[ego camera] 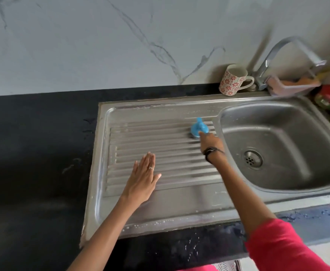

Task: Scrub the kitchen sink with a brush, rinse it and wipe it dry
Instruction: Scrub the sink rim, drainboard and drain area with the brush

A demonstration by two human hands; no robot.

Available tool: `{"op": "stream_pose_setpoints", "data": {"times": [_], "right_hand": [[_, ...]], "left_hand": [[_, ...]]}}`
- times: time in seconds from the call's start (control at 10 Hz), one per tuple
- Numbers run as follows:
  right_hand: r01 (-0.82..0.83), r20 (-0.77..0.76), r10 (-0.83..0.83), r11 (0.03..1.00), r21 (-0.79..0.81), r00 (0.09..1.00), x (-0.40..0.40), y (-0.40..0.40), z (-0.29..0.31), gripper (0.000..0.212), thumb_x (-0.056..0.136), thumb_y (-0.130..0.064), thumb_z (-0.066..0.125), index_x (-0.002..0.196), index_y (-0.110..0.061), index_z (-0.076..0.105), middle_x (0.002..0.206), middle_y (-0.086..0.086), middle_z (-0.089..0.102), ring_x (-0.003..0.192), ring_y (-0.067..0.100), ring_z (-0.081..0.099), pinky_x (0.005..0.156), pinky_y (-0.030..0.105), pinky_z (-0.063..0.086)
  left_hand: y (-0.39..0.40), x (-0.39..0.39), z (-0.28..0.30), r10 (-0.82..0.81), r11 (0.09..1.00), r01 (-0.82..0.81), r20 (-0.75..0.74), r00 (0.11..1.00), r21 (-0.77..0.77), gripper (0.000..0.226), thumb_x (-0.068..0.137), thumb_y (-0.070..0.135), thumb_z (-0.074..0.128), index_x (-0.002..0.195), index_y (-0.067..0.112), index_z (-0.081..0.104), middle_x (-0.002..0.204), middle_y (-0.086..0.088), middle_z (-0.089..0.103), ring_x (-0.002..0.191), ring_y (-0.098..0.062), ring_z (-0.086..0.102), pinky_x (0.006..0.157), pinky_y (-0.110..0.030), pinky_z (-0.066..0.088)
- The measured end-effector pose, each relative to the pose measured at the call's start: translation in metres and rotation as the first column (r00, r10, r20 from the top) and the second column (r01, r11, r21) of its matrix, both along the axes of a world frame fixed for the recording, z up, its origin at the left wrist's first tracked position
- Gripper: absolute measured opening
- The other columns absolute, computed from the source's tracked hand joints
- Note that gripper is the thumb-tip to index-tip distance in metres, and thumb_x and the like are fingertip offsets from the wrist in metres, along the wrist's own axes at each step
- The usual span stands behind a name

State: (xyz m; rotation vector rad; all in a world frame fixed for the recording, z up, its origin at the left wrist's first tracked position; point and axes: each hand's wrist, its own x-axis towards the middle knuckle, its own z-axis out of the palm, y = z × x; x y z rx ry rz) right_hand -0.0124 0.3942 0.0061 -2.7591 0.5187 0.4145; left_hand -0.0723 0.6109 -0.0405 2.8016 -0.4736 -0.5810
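The black tabletop point(33, 153) runs along the left, speckled with water drops near its front edge. Set into it is the steel sink point(160, 212), whose ribbed draining board point(160, 153) takes up the left half and carries a thin film of suds along its rim. The left hand point(143, 178) lies flat on the ribs, its fingers point(147, 159) straight and together, holding nothing; it looks placed there to steady the body while the other arm reaches forward. Further right, at the far end of the ribs just beside the bowl, the blue brush point(198, 128) sits bristles-down on the metal. The right hand point(211, 141) is at its near side, touching it, but whether its fingers wrap the handle or merely push it cannot be told from this angle. The scrubbing of the board seems the step in hand. The bowl point(287, 143) to the right looks wet, with its drain point(253, 159) uncovered. Behind it stand a flowered mug point(231, 80), the tap point(289, 53) and a soap tray point(295, 86), well clear of the strokes.
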Motion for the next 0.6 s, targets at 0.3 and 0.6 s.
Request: {"op": "stream_pose_setpoints", "data": {"times": [0.3, 0.6], "right_hand": [[-0.032, 0.003, 0.032, 0.982, 0.188, 0.999, -0.036, 0.025, -0.009, 0.037, 0.101, -0.023, 0.03, 0.131, -0.01, 0.047, 0.126, 0.017, 0.055, 0.114, 0.035, 0.054, 0.086, 0.038, 0.044], [0.26, 0.025, -0.272, 0.939, 0.227, 0.962, -0.026, -0.06, 0.002, 0.042, 0.101, -0.029, 0.029, 0.127, -0.004, 0.051, 0.125, 0.023, 0.055, 0.115, 0.036, 0.053, 0.089, 0.038, 0.043]], "left_hand": [[-0.05, -0.013, -0.001, 0.089, 0.996, -0.087, 0.065, 0.994, -0.037, 0.059, 0.103, 0.03, 0.021, 0.147, 0.007, -0.01, 0.157, -0.006, -0.012, 0.145, -0.016, -0.01, 0.114, -0.028, -0.01], [-0.065, -0.023, 0.002, 0.129, 0.991, -0.126, 0.059, 0.99, -0.052, 0.058, 0.103, 0.029, 0.021, 0.146, 0.008, -0.012, 0.156, -0.005, -0.016, 0.144, -0.015, -0.014, 0.108, -0.025, -0.016]]}}
